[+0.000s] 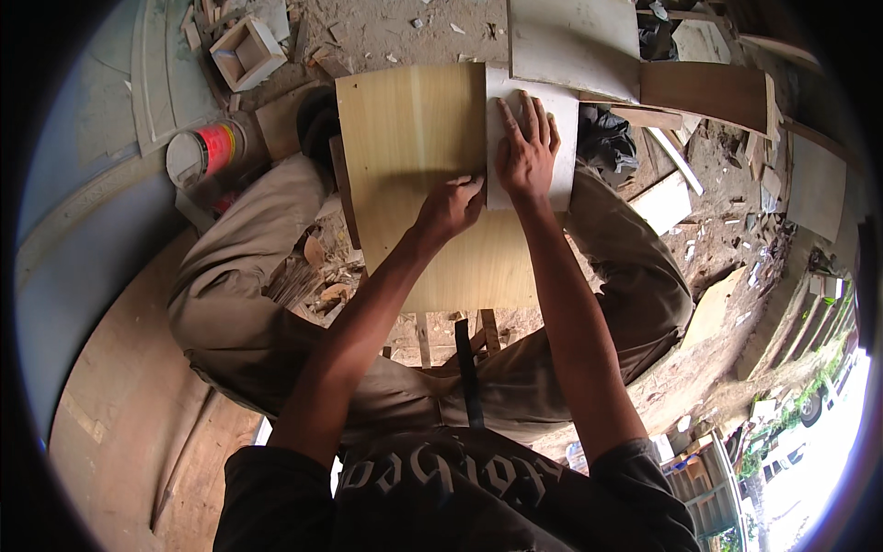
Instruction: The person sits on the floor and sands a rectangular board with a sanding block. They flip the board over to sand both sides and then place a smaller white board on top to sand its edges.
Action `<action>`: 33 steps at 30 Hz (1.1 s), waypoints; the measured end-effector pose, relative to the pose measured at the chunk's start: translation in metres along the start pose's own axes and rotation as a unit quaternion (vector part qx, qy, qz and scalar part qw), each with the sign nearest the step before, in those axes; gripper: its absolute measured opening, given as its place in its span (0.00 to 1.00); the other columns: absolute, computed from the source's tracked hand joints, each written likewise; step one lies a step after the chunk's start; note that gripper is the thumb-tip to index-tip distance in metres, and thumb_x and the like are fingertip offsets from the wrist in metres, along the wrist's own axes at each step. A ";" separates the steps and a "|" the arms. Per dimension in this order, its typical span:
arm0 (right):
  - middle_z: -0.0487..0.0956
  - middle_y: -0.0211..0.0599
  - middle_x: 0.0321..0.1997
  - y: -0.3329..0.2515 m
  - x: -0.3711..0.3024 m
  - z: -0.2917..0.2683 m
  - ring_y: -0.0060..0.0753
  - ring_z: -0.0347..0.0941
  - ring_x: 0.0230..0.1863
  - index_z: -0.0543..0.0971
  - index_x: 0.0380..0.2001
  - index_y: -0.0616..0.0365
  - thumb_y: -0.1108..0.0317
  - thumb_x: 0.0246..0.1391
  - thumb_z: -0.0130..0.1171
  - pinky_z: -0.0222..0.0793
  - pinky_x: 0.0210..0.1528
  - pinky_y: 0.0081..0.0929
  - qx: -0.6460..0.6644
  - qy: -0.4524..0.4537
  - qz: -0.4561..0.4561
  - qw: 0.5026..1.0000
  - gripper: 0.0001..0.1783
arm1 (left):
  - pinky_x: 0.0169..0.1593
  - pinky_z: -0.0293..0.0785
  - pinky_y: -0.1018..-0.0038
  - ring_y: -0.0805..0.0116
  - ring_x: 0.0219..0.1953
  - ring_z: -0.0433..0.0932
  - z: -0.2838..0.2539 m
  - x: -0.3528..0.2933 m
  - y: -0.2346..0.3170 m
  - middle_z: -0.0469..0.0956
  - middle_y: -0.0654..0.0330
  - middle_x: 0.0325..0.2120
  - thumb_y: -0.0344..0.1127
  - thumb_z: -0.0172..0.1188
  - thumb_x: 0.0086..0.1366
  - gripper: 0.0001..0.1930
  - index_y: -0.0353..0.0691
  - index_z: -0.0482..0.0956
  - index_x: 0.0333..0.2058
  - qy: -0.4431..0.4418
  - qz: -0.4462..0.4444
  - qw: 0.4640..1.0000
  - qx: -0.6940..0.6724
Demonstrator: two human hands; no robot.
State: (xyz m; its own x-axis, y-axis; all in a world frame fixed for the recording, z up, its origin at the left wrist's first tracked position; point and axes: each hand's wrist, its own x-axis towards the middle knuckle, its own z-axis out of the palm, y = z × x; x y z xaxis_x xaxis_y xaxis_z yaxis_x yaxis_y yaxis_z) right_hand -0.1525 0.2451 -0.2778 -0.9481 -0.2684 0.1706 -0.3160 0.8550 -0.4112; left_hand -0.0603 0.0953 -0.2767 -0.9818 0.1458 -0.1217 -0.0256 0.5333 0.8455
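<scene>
A pale yellow wood-grain board (405, 138) lies flat between my knees. On its right part rests a smaller whitish panel (506, 189), its left edge running up the board. My right hand (528, 152) is spread flat on this panel, fingers pointing away from me. Beside the panel's left edge, my left hand (449, 210) is closed, with thumb and forefinger together at the edge. Whatever it pinches is too small or too hidden to make out.
Another whitish panel (575, 46) lies at the far end, near a curved brown board (704, 95). To the left are a red-and-white can (207, 152) and a small wooden box (248, 55). Wood scraps and a black plastic bag (609, 143) litter the dirt floor.
</scene>
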 end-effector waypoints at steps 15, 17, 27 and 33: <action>0.63 0.40 0.74 0.000 -0.001 0.002 0.48 0.57 0.75 0.71 0.66 0.33 0.67 0.51 0.56 0.45 0.76 0.52 -0.011 0.003 0.005 1.000 0.36 | 0.41 0.79 0.55 0.43 0.35 0.81 0.012 -0.036 -0.002 0.79 0.42 0.32 0.29 0.58 0.59 0.22 0.33 0.76 0.54 -0.039 0.000 0.999 -0.012; 0.63 0.39 0.74 0.000 -0.001 0.002 0.48 0.57 0.75 0.71 0.66 0.33 0.67 0.51 0.56 0.45 0.76 0.52 -0.003 0.009 0.000 1.000 0.36 | 0.41 0.79 0.56 0.44 0.35 0.81 0.017 -0.041 -0.003 0.79 0.42 0.33 0.28 0.58 0.59 0.24 0.34 0.75 0.56 -0.046 -0.003 0.999 0.003; 0.64 0.40 0.74 0.001 -0.001 0.007 0.48 0.58 0.74 0.73 0.65 0.36 0.66 0.50 0.55 0.45 0.76 0.50 -0.005 0.015 0.003 1.000 0.35 | 0.42 0.79 0.59 0.53 0.35 0.80 0.038 -0.106 -0.004 0.79 0.51 0.33 0.31 0.56 0.62 0.25 0.37 0.74 0.60 -0.155 0.008 0.987 0.034; 0.64 0.40 0.74 0.003 0.001 0.004 0.47 0.56 0.75 0.72 0.65 0.38 0.48 0.53 0.64 0.45 0.75 0.52 -0.035 0.010 0.001 0.999 0.35 | 0.37 0.74 0.59 0.51 0.32 0.77 -0.045 -0.015 -0.030 0.77 0.51 0.28 0.22 0.55 0.63 0.23 0.41 0.76 0.57 0.202 -0.009 0.979 0.035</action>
State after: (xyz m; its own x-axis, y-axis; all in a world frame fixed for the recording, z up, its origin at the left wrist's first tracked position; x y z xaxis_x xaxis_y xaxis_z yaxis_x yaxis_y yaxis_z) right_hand -0.1548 0.2457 -0.2830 -0.9474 -0.2585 0.1885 -0.3106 0.8844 -0.3485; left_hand -0.0532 0.0390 -0.2770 -0.9760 -0.1981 0.0909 -0.0448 0.5906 0.8058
